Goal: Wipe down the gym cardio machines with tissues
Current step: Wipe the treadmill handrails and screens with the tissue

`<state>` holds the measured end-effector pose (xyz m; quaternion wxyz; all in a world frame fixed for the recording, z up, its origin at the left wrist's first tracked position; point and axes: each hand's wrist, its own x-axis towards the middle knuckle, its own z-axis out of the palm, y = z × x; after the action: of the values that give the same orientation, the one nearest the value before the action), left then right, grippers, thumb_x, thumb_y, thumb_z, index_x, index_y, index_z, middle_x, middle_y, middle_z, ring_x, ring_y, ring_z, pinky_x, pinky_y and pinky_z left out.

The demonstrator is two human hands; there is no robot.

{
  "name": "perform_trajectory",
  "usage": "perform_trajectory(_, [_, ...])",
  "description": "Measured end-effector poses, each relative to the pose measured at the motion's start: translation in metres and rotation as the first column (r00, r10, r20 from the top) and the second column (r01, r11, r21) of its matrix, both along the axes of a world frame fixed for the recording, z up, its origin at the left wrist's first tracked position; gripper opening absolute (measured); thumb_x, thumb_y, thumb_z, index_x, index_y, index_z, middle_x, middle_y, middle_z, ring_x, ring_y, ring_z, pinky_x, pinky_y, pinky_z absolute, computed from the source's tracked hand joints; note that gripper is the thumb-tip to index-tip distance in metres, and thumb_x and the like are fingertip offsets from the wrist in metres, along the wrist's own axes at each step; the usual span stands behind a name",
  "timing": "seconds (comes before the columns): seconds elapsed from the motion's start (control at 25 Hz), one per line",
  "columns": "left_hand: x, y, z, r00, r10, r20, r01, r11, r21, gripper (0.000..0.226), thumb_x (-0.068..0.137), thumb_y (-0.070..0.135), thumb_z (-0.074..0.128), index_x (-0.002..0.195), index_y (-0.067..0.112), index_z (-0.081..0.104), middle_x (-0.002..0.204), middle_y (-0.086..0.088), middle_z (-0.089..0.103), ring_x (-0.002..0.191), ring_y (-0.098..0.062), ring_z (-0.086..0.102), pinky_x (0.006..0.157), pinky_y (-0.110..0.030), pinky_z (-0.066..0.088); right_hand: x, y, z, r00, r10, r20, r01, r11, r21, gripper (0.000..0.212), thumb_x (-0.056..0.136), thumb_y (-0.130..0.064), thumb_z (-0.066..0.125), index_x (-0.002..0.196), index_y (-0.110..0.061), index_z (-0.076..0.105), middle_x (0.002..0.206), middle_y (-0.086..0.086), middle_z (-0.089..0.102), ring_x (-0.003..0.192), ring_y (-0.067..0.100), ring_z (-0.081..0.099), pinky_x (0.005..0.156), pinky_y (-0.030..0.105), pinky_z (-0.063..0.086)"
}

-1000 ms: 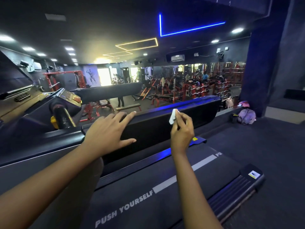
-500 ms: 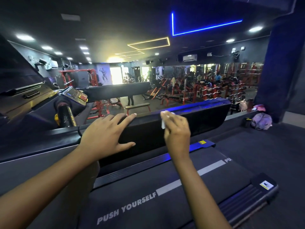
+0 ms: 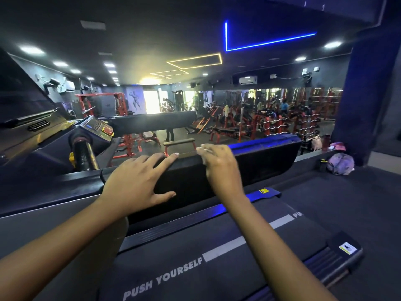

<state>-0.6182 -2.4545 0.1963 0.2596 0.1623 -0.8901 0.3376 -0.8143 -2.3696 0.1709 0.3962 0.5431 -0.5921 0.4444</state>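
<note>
- Read "PUSH YOURSELF" in pale grey capitals on the treadmill belt (image 3: 217,279). The words stand at the near end of a pale grey stripe (image 3: 225,249).
- Read the letters "PU" at the far end of the same stripe. The belt's edge cuts off the rest.
- Note the warning label (image 3: 347,248) on the rear corner cap (image 3: 335,238). It shows a yellow-and-white pictogram, and you cannot read any wording on it.
- Note the yellow sticker (image 3: 263,190) on the blue rail end (image 3: 273,194). Its print is too small to read.
- Treat the markings on the neighbouring console (image 3: 95,127) as illegible.
</note>
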Motion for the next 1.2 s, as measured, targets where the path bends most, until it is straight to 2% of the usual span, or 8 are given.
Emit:
perform_trajectory(0.16, [-0.001,0.001,0.000,1.000,0.001,0.006,-0.001,1.000,-0.017,0.085,0.078,0.072,0.035,0.143,0.018,0.043,0.114,-0.007,0.065,0.084,-0.027,0.067,0.066,-0.035,0.056,-0.071,0.015,0.007,0.985,-0.160,0.066,0.153,0.984,0.093,0.025,0.067,0.012,0.065,0.085,-0.003,0.075,0.085,0.012,0.072,0.069,0.033,0.060,0.063,0.027,0.049])
perform_trajectory(0.28, [-0.001,-0.001,0.001,1.000,-0.012,0.022,0.013,1.000,-0.010,0.085,0.078,0.073,0.034,0.147,0.024,0.033,0.116,-0.007,0.063,0.084,-0.027,0.067,0.064,-0.036,0.056,-0.094,0.024,0.009,0.941,-0.227,0.253,0.197,0.971,0.138,0.022,0.082,0.006,0.061,0.099,-0.002,0.072,0.100,0.014,0.070,0.089,0.034,0.058,0.076,0.027,0.048])
perform_trajectory(0.44, [-0.010,0.002,0.008,0.998,-0.044,0.040,0.043,0.999,0.015,0.083,0.077,0.075,0.032,0.148,0.033,0.023,0.119,-0.004,0.063,0.080,-0.025,0.068,0.053,-0.034,0.055,-0.032,0.030,-0.031,0.944,-0.020,0.329,0.091,0.975,-0.202,0.033,0.083,-0.002,0.044,0.103,-0.003,0.071,0.100,0.010,0.068,0.091,0.024,0.058,0.089,0.010,0.036])
perform_trajectory(0.68, [-0.060,0.002,0.010,0.976,-0.096,0.195,0.104,0.994,-0.032,0.086,0.076,0.076,0.028,0.150,0.039,0.008,0.138,-0.009,0.050,0.097,-0.028,0.064,0.060,-0.038,0.057,0.036,0.009,-0.113,0.960,0.150,0.237,-0.089,0.964,-0.251,0.033,0.101,-0.010,0.036,0.119,-0.006,0.063,0.124,0.001,0.052,0.113,0.018,0.051,0.101,0.024,0.040])
perform_trajectory(0.84, [-0.058,0.004,0.007,0.981,-0.084,0.177,0.096,0.993,-0.064,0.086,0.077,0.074,0.032,0.151,0.036,0.015,0.135,-0.010,0.053,0.091,-0.028,0.065,0.062,-0.038,0.058,-0.015,0.014,-0.115,0.959,0.045,0.280,0.048,0.948,-0.313,0.036,0.102,-0.015,0.033,0.116,-0.004,0.064,0.121,0.003,0.053,0.108,0.019,0.053,0.098,0.025,0.043])
perform_trajectory(1.04, [-0.059,0.002,0.006,0.978,-0.098,0.182,0.109,0.993,-0.049,0.086,0.079,0.075,0.032,0.152,0.037,0.006,0.138,-0.012,0.050,0.098,-0.032,0.065,0.069,-0.042,0.058,-0.087,0.024,-0.117,0.918,-0.030,0.395,0.166,0.934,-0.315,0.033,0.086,0.003,0.050,0.115,-0.003,0.064,0.115,0.013,0.063,0.104,0.024,0.056,0.098,0.016,0.041])
perform_trajectory(1.16, [-0.059,0.004,0.007,0.979,-0.102,0.177,0.114,0.992,-0.059,0.086,0.079,0.074,0.033,0.152,0.037,0.004,0.138,-0.012,0.050,0.095,-0.031,0.065,0.067,-0.042,0.058,-0.100,0.030,-0.109,0.820,0.045,0.570,0.203,0.909,-0.364,0.040,0.079,0.013,0.060,0.115,-0.004,0.064,0.114,0.012,0.062,0.099,0.026,0.059,0.097,0.008,0.037])
perform_trajectory(1.2, [-0.059,0.005,0.007,0.979,-0.099,0.178,0.111,0.992,-0.059,0.086,0.079,0.074,0.034,0.152,0.037,0.004,0.138,-0.012,0.050,0.095,-0.031,0.065,0.067,-0.041,0.058,-0.089,0.028,-0.107,0.833,0.074,0.548,0.188,0.894,-0.408,0.032,0.084,0.008,0.059,0.113,-0.003,0.064,0.112,0.011,0.061,0.098,0.023,0.059,0.097,0.008,0.036])
